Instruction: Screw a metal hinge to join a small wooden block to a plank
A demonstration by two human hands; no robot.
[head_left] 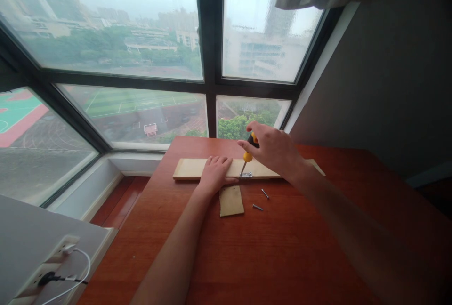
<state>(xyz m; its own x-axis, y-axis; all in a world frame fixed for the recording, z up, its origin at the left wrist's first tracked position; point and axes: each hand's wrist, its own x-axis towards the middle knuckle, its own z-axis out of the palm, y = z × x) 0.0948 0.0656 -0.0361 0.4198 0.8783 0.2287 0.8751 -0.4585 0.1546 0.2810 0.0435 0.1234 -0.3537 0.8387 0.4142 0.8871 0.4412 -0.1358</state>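
Note:
A long pale wooden board [189, 168] lies across the table. My left hand [216, 172] rests on it, fingers lying over its top and thumb along the near edge. My right hand [273, 147] is closed around the yellow and black handle of a screwdriver [247, 156]. The screwdriver leans slightly, its tip down at a small silver metal plate [246, 174] on the board's near edge. Whether the tip sits in a screw is too small to tell. Just in front of the board lies a thin tan square piece [231, 201] with a small hole near its top edge.
Two loose screws, an upper one [265, 194] and a lower one [257, 207], lie right of the tan piece on the reddish-brown table [226, 258]. Windows stand behind the table. At lower left, a wall socket [42, 276] holds plugs with cables.

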